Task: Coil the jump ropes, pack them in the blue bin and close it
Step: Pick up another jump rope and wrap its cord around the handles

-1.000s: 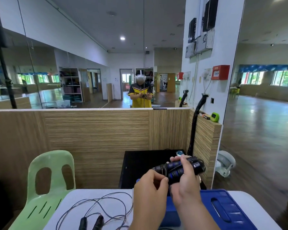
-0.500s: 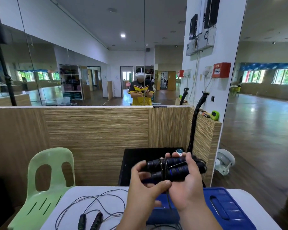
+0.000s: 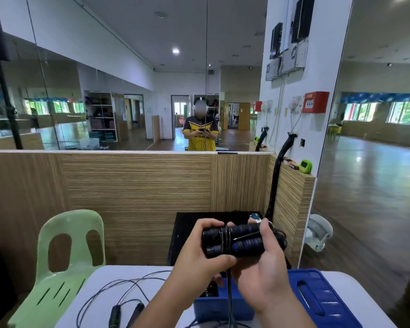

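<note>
I hold a jump rope's two black handles with blue grips [image 3: 237,240] side by side in the air above the blue bin [image 3: 223,306]. Its cord is wound round the handles and one strand hangs straight down. My left hand [image 3: 199,263] grips the handles' left end, thumb underneath. My right hand [image 3: 265,278] grips their right end. The bin stands open on the white table [image 3: 100,287], its blue lid [image 3: 322,301] lying to the right. A second jump rope [image 3: 123,301] lies loose on the table to the left, its black handles near the front edge.
A pale green plastic chair [image 3: 64,263] stands left of the table. A wood-panelled partition [image 3: 133,197] with a mirror above it runs behind. A black box [image 3: 187,235] sits beyond the table, and a black pole [image 3: 275,183] rises at the right.
My left hand has slid to the handles' left end and taken hold there. The handles have risen a little and turned level. More cord now wraps them.
</note>
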A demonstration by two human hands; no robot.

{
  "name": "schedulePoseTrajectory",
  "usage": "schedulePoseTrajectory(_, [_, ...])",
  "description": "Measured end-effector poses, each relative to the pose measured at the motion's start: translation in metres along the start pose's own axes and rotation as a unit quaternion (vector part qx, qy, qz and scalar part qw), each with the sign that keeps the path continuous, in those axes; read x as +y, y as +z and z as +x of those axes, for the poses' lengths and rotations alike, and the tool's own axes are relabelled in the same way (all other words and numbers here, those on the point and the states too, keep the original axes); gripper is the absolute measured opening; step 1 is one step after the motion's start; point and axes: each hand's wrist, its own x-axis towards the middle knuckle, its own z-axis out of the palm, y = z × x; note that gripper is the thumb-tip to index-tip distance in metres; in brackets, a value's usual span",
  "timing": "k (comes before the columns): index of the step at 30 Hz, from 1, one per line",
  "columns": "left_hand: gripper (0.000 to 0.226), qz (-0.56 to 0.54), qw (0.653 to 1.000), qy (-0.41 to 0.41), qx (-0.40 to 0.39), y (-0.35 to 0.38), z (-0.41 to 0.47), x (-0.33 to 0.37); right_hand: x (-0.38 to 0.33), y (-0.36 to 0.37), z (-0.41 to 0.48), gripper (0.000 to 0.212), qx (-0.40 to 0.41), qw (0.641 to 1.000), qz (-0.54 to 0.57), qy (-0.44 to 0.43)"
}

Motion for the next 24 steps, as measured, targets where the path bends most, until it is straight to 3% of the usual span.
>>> schedulePoseTrajectory(5, [0.057, -0.065, 0.998, -0.014, 0.013, 0.001, 0.0, -0.002, -0.004, -0.003, -0.008, 0.048, -0.011, 0.994, -0.105, 0.038])
schedulePoseTrajectory(11, [0.055, -0.065, 0.998, -0.011, 0.01, 0.003, 0.0, -0.006, -0.008, -0.001, -0.011, 0.048, -0.012, 0.989, -0.143, 0.019])
schedulePoseTrajectory(16, [0.055, -0.07, 0.997, -0.011, 0.026, 0.0, 0.002, -0.004, -0.007, -0.008, -0.011, 0.062, -0.036, 0.97, -0.237, 0.037])
schedulePoseTrajectory(20, [0.053, -0.054, 0.998, -0.013, 0.039, -0.006, 0.005, -0.004, 0.013, -0.019, -0.012, 0.047, -0.001, 0.943, -0.321, 0.083])
schedulePoseTrajectory(24, [0.053, -0.072, 0.996, -0.033, 0.047, -0.005, 0.007, -0.008, 0.021, -0.026, -0.019, 0.03, -0.011, 0.908, -0.417, 0.028])
